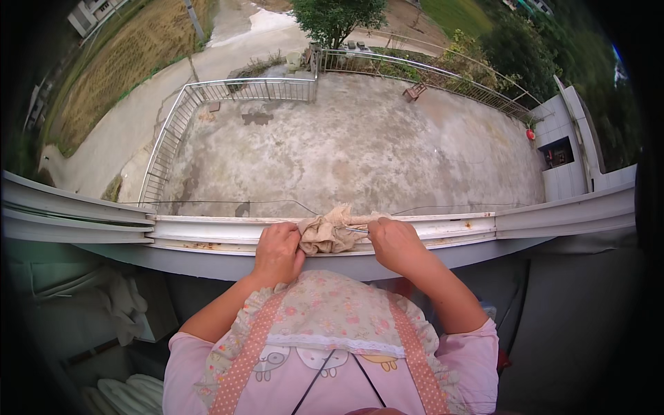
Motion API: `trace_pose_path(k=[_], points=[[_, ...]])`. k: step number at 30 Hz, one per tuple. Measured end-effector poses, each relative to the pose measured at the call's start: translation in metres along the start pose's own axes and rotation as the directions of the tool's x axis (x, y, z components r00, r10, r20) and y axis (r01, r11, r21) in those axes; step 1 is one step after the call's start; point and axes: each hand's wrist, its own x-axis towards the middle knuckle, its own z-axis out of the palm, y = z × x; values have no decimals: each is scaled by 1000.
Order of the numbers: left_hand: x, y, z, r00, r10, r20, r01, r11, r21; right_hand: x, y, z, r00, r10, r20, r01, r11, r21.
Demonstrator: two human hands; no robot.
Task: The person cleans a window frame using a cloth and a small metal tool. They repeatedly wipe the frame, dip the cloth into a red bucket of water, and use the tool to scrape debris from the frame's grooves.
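Note:
A crumpled beige cloth (327,234) lies over the white metal window track (207,230) in front of me. My left hand (280,249) grips the cloth's left side, its fingers resting on the track. On the other side, my right hand (394,244) is closed around a thin metal rod (357,230), whose visible end points left and touches the cloth. What the rod belongs to is hidden in my fist. Rust-brown spots mark the track on both sides of the cloth.
The window opening looks down on a concrete yard (332,140) with a metal railing (249,89) and a wooden chair (414,92). Sliding window frames (72,218) stand at both sides. A dark wire crosses just outside. Pale rolled things (129,389) lie indoors at lower left.

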Motion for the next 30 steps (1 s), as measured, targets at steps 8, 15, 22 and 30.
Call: trace_pose_path(k=[8, 15, 22, 30], points=[[0, -1, 2, 999, -41, -17, 40, 998, -57, 4, 0, 9, 995, 70, 74, -60, 990, -126], [-4, 3, -2, 993, -101, -58, 93, 988, -125, 19, -18, 10, 993, 31, 113, -24, 998, -65], [-5, 0, -1, 989, -146, -23, 139, 974, -176, 33, -43, 27, 995, -74, 65, 78, 996, -50], [-4, -2, 0, 957, -282, -68, 248, 917, -314, 60, -58, 43, 993, -103, 66, 92, 985, 148]])
